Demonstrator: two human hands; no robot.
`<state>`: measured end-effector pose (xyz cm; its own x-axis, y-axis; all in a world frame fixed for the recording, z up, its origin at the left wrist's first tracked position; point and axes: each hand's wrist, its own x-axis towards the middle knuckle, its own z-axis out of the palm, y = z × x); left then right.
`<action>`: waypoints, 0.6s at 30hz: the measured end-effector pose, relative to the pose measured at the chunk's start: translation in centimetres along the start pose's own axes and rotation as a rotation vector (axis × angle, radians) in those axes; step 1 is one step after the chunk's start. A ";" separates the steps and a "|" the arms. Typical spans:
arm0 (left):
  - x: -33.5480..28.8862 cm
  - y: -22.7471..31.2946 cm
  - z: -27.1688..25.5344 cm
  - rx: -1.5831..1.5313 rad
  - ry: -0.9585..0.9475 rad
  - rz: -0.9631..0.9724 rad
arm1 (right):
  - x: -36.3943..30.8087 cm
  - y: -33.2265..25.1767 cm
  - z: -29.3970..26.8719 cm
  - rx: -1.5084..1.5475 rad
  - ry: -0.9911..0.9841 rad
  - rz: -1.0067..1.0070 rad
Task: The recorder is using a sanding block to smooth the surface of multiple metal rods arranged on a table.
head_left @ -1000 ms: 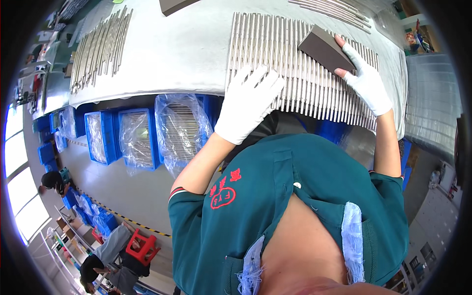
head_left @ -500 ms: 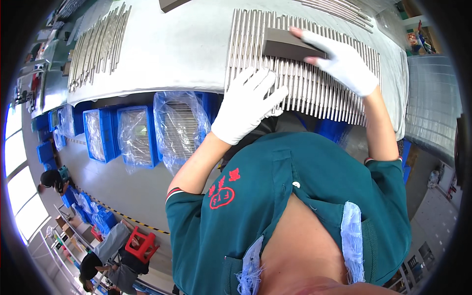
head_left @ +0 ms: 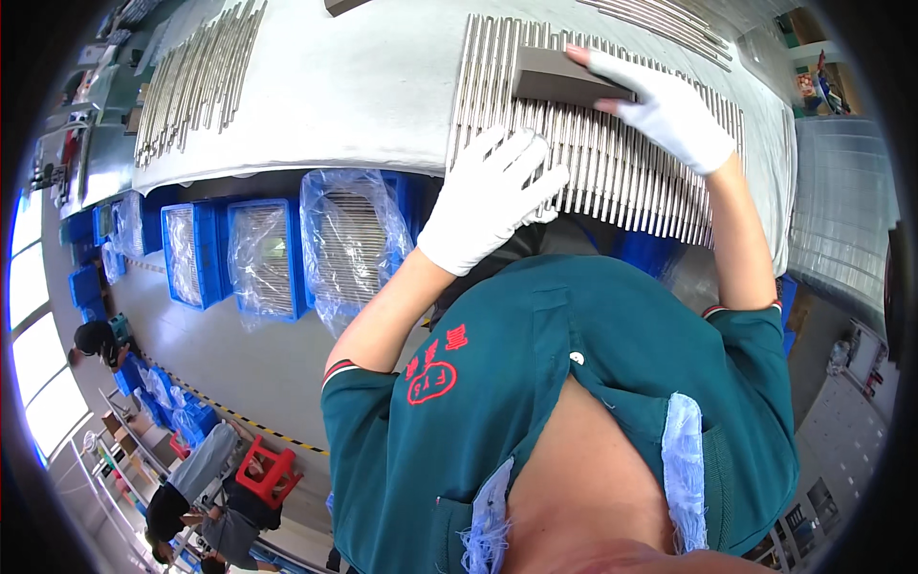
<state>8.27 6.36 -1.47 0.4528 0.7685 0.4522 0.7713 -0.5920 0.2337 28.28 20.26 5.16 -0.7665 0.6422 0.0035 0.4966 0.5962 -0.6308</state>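
A wide row of thin metal rods (head_left: 631, 177) lies side by side on the white-covered table in front of me. Across the rods rests a dark grey-brown rectangular block (head_left: 559, 78). My right hand (head_left: 677, 117), in a white glove with bare fingertips showing, grips the block's right end between thumb and fingers. My left hand (head_left: 490, 199), also gloved in white, lies on the near left part of the row. Its fingers are spread over the rod ends, and its thumb is partly hidden at the table edge.
More loose rods (head_left: 203, 81) lie at the table's far left, and others (head_left: 665, 24) at the back right. A second dark block (head_left: 341, 6) sits at the far edge. Below the table stand blue crates (head_left: 308, 273) of plastic-wrapped rods. People and a red stool (head_left: 272, 473) are beyond.
The whole view has shifted slightly. Both hands keep nearly the same places, the right one still on the block and the left one on the rods.
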 end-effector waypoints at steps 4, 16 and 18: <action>0.0 0.0 -0.1 0.009 -0.005 -0.013 | -4.6 3.2 -2.6 0.052 0.028 0.120; 0.2 -0.1 -1.4 -0.041 -0.153 -0.045 | -8.6 5.2 -1.7 0.238 0.718 0.257; 0.4 -0.1 -1.4 -0.050 -0.156 -0.048 | -8.9 5.2 -1.6 0.242 0.727 0.261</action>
<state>7.71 6.37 -0.13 0.4828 0.8223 0.3011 0.7722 -0.5619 0.2965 38.36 18.43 3.09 -0.1400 0.9485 0.2842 0.4574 0.3165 -0.8310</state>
